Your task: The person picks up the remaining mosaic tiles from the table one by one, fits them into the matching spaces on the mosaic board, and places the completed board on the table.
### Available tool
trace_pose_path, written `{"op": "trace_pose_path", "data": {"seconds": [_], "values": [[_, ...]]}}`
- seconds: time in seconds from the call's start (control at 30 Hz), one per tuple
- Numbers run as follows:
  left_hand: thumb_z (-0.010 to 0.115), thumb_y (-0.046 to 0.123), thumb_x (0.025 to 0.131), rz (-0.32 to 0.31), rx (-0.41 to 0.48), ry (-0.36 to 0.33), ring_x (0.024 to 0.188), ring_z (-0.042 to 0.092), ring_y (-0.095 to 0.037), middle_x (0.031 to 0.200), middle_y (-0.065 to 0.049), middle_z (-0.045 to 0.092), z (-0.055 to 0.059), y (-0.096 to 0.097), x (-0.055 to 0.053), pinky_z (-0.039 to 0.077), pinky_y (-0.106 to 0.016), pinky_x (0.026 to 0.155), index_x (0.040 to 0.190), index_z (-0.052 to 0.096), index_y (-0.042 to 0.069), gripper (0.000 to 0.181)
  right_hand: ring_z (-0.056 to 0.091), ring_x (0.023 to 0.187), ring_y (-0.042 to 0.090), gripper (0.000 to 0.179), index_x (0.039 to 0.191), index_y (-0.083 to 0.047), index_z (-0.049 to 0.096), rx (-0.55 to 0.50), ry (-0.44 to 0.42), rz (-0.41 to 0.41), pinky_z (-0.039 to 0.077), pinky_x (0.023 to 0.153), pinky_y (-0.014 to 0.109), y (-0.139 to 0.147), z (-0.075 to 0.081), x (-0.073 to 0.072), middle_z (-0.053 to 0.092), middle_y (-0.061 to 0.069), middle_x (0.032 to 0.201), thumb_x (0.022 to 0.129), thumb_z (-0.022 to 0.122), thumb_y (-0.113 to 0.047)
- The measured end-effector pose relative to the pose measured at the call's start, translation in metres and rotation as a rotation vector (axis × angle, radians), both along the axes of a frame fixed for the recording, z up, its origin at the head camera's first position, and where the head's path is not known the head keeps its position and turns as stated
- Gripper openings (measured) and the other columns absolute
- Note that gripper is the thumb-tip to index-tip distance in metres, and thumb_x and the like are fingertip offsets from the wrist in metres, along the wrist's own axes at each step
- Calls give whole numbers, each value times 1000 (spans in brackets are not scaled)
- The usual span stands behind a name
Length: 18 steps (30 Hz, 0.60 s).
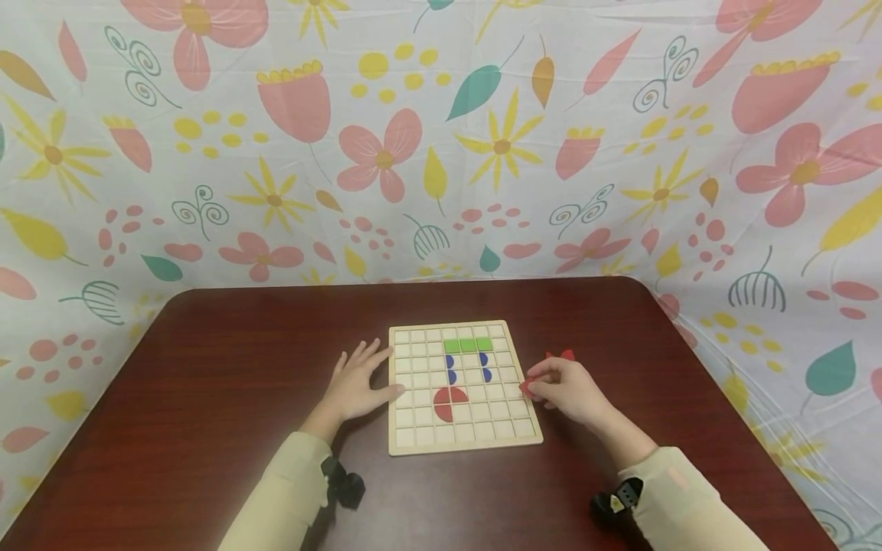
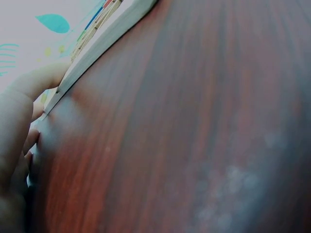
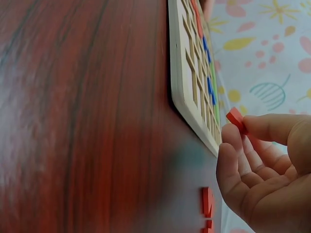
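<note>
A light wooden grid board (image 1: pixel 413 438) lies on the table. My left hand (image 1: pixel 354 386) rests at its left edge with fingers spread, thumb and a fingertip touching the rim. Beyond the right edge, my right hand (image 1: pixel 572 390) pinches a small red piece (image 3: pixel 235 119) between thumb and fingertips, raised above the tabletop in the right wrist view. On the grid sit a row of green squares (image 1: pixel 468 345), blue half-circles (image 1: pixel 452 376) in two columns below, and red quarter-circles (image 1: pixel 444 396) forming three quarters of a disc.
More red pieces (image 1: pixel 567 355) lie on the table just behind the right hand, partly covered by it. The dark brown wooden table (image 1: pixel 227 367) reaches back to a flower-patterned cloth (image 1: pixel 427 214). Black wrist devices (image 1: pixel 344 484) sit at both sleeves.
</note>
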<state>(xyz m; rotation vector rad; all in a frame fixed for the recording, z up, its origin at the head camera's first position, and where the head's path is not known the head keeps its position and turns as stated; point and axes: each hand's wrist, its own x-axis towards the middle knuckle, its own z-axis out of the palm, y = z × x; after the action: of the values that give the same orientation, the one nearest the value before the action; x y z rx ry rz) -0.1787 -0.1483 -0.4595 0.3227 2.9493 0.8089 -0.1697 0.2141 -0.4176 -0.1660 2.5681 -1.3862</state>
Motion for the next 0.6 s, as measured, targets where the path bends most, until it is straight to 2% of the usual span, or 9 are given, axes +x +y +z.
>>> {"op": "trace_pose_path", "data": {"seconds": [0.27, 0.6], "values": [[62, 55, 81, -2, 1, 3, 147, 15, -30, 156, -7, 26, 0, 0, 0, 5, -58, 116, 146, 39, 23, 76, 66, 73, 20, 27, 107, 9, 60, -54, -22, 18, 57, 63, 33, -12, 0, 2, 70, 15, 88, 87, 65, -8], [63, 56, 80, -14, 2, 12, 146, 16, -31, 156, -8, 27, 0, -1, -1, 6, -58, 115, 145, 40, 23, 77, 63, 73, 19, 25, 105, 4, 62, -31, -12, 29, 56, 62, 32, -23, 1, 4, 70, 13, 88, 85, 67, -11]]}}
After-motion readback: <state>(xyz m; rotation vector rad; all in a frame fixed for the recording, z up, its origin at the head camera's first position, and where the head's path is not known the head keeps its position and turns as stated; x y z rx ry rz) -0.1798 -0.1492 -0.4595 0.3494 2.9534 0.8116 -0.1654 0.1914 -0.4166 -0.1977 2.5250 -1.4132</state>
